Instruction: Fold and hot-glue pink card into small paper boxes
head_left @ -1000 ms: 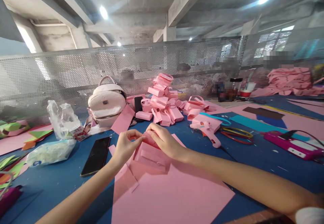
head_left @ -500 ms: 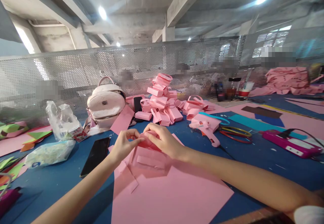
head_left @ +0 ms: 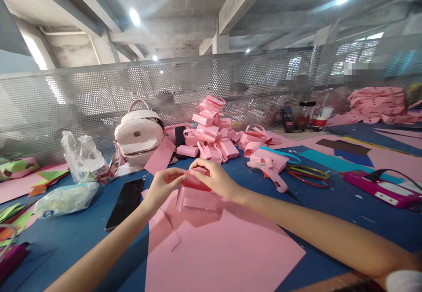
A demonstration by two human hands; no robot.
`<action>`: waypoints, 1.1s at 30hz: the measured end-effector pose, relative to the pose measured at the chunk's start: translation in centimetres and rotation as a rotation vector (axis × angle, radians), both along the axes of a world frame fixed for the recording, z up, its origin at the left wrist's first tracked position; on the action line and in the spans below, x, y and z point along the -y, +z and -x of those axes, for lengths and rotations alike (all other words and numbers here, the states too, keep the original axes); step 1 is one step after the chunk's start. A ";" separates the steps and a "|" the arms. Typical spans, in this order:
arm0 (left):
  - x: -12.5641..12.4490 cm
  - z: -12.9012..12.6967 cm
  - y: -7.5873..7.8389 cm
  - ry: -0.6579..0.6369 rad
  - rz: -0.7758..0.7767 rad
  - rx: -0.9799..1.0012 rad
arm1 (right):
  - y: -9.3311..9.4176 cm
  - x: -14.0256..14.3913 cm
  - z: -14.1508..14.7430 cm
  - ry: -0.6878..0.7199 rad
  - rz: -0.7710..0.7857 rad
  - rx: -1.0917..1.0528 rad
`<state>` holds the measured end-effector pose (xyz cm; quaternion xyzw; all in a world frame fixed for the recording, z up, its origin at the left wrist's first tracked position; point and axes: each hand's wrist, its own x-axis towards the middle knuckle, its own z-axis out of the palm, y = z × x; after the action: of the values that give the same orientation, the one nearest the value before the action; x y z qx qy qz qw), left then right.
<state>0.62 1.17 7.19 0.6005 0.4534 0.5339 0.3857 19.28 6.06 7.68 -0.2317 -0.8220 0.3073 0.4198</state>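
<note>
A small folded pink paper box (head_left: 199,202) stands on a large pink paper sheet (head_left: 217,248) in front of me. My left hand (head_left: 166,185) pinches the upper left edge of the box between thumb and fingers. From the other side, my right hand (head_left: 216,180) is closed on its top flap, thumb inward and fingers curled over the far side. The fingers partly cover the upper part of the box. A narrow pink paper strip (head_left: 169,232) lies on the sheet to the left of the box.
Behind my hands rises a pile of pink paper boxes (head_left: 212,129). A pink glue gun (head_left: 268,166) lies right of it. To the left are a black phone (head_left: 125,204), a white backpack (head_left: 138,138) and plastic bags (head_left: 67,199). A magenta power strip (head_left: 382,188) sits right.
Both hands have shifted slightly on the top of the box, and more of its pink upper flap shows between them. The box front has turned a little to the right.
</note>
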 end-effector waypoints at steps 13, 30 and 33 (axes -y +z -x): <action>-2.0 3.4 -1.6 -0.146 0.131 0.192 | 1.8 -3.7 -2.4 0.251 0.097 0.018; -3.6 6.3 -3.3 -0.105 0.216 0.297 | 0.3 -4.3 -2.9 0.503 0.232 0.022; -3.8 6.5 -3.5 -0.094 0.237 0.283 | 0.4 -4.4 -2.8 0.498 0.237 0.022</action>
<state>-5.87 4.98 3.70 0.4903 0.4258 0.5373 0.5381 22.10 10.42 8.04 -0.0730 -0.8165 0.4925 0.2922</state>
